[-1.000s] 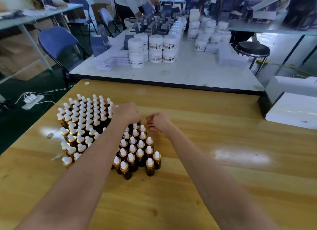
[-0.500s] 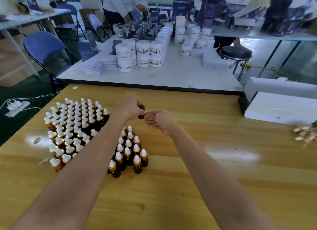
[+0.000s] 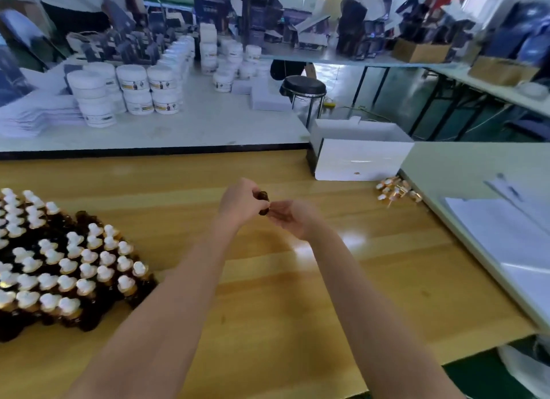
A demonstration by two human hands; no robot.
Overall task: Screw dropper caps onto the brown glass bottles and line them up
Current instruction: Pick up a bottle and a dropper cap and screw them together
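My left hand (image 3: 241, 201) grips a small uncapped brown glass bottle (image 3: 263, 202) above the middle of the wooden table (image 3: 268, 279). My right hand (image 3: 290, 218) is right beside it, palm up, fingers loosely spread and touching the bottle's lower end. A block of several capped brown bottles with white dropper tops (image 3: 59, 264) stands in rows at the left. A small heap of loose dropper caps (image 3: 394, 191) lies at the table's far right, next to a white box.
A white open box (image 3: 360, 157) sits at the far right edge of the table. A pale green table with white sheets (image 3: 506, 235) adjoins on the right. Beyond is a white table with white jars (image 3: 134, 92) and a black stool (image 3: 303, 87).
My left hand lifted an uncapped bottle out of the block and carried it rightward; my right hand followed beside it. My view swung right, bringing the loose caps and white box into sight.
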